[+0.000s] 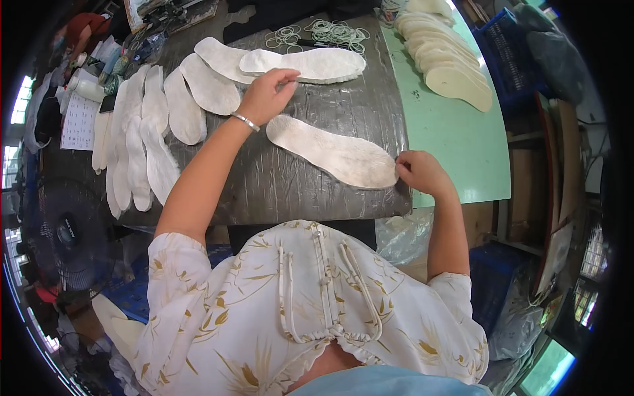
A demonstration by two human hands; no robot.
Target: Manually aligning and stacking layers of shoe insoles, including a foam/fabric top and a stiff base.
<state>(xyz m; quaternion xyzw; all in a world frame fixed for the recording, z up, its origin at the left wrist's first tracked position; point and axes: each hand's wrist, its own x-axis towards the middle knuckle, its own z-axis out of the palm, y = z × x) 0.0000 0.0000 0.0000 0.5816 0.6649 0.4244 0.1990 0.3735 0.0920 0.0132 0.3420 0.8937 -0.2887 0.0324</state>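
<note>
A white fleecy insole (337,152) lies slantwise on the dark table in front of me. My right hand (424,174) pinches the edge of its wide right end between thumb and fingers. Farther off, my left hand (269,96) reaches over the table with its fingers partly bent and apart; nothing shows in them. Its fingertips are at the near edge of another fleecy insole (317,65), which rests partly on a further insole (221,58). Whether they touch it I cannot tell. A metal bracelet (246,122) circles my left wrist.
Several white insoles (155,155) lie overlapping at the left. Pale rubber bands (337,33) are heaped at the back. On the green board (456,152) to the right, cream insole shapes (456,86) form an overlapping row. A black fan (66,231) stands at the lower left.
</note>
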